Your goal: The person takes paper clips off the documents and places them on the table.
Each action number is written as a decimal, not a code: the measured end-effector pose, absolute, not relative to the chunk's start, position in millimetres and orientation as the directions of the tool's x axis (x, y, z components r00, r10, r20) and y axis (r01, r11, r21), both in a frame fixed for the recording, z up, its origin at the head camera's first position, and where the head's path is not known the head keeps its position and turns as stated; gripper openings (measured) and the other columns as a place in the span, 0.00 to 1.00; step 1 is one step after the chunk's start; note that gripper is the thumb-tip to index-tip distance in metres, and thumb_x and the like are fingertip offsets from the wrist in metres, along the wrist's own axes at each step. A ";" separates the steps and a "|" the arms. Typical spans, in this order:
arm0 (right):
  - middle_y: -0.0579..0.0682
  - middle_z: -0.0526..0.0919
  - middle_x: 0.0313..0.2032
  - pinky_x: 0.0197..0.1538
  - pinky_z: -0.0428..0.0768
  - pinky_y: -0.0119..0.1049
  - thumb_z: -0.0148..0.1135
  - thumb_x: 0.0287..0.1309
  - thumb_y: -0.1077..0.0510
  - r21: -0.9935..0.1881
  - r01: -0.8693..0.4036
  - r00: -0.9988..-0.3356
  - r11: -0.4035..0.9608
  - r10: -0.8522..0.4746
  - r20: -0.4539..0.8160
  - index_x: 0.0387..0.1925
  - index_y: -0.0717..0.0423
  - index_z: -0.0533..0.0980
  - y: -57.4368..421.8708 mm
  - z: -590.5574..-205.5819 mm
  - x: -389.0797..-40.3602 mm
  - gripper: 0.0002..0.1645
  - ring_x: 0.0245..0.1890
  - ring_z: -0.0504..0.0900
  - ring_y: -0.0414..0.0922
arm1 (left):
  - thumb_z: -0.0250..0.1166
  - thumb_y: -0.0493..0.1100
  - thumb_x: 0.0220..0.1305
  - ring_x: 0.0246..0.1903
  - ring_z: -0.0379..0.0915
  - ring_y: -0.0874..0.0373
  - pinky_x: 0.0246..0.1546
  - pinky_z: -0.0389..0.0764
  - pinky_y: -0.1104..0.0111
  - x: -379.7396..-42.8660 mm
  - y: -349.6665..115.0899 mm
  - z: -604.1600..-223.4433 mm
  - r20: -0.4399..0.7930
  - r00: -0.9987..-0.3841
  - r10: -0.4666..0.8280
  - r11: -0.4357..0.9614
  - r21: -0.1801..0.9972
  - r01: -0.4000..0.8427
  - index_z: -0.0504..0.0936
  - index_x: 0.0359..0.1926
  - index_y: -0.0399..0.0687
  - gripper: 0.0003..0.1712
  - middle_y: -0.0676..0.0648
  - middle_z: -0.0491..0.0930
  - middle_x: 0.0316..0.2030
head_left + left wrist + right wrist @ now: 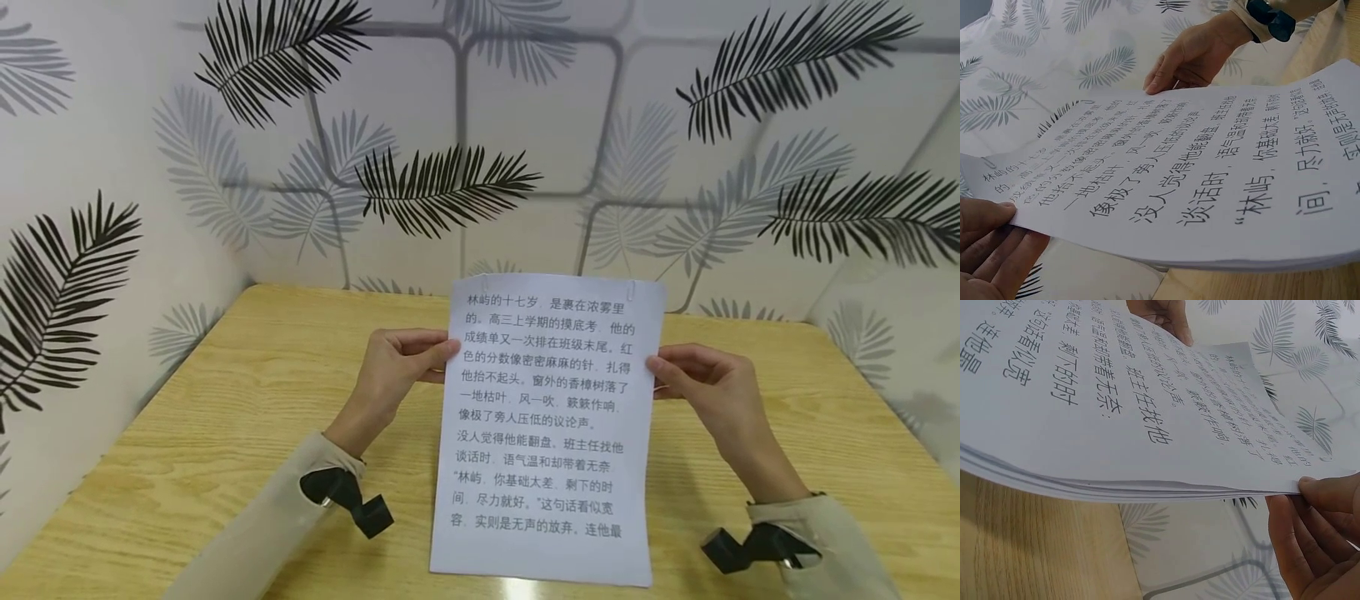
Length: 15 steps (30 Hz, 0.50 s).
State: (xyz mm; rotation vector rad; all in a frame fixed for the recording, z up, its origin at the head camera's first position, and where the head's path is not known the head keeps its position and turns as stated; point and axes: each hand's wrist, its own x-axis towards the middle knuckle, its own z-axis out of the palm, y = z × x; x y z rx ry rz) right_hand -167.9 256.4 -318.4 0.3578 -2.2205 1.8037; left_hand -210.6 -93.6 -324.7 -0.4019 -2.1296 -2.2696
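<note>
A stack of printed paper sheets [551, 433] is held up over the table, its text side facing the head camera. Paper clips [631, 289] sit near both top corners. My left hand [411, 371] pinches the left edge, thumb on the front and fingers behind. On the opposite edge my right hand [712, 396] pinches in the same manner. In the right wrist view, the layered edge of the paper stack [1085, 490] shows several sheets, bowed slightly. The left wrist view shows the thumb of my left hand [997, 244] on the paper near a clipped corner.
Beneath the paper lies a light wood-grain table [247, 400]. Behind it rises a wall [525, 108] with a black and grey feather-leaf pattern. Black camera mounts [352, 500] are strapped over both beige sleeves.
</note>
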 end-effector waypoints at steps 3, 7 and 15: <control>0.44 0.87 0.32 0.34 0.85 0.33 0.64 0.60 0.66 -0.920 -0.343 -0.939 0.192 -0.033 0.343 0.39 0.66 0.82 256.9 -318.7 -167.5 0.07 0.27 0.85 0.41 | 0.66 0.30 0.60 0.28 0.84 0.56 0.33 0.86 0.64 -209.3 -93.7 -324.4 0.196 -0.965 0.173 -0.087 0.979 0.183 0.81 0.47 0.24 0.15 0.36 0.85 0.36; 0.44 0.87 0.32 0.34 0.85 0.33 0.64 0.60 0.66 -0.926 -0.330 -0.944 0.185 -0.037 0.329 0.39 0.66 0.82 257.4 -317.6 -166.9 0.07 0.28 0.86 0.41 | 0.66 0.30 0.61 0.29 0.85 0.56 0.32 0.86 0.66 -208.9 -93.6 -324.2 0.195 -0.965 0.175 -0.108 0.978 0.178 0.80 0.48 0.23 0.15 0.38 0.85 0.36; 0.44 0.87 0.33 0.38 0.85 0.31 0.61 0.64 0.60 -0.931 -0.302 -0.953 0.207 -0.054 0.297 0.44 0.64 0.80 264.9 -314.1 -167.0 0.11 0.32 0.86 0.40 | 0.66 0.30 0.61 0.29 0.85 0.55 0.31 0.86 0.67 -207.4 -92.1 -323.3 0.155 -0.975 0.158 -0.141 0.981 0.133 0.79 0.48 0.23 0.16 0.39 0.86 0.36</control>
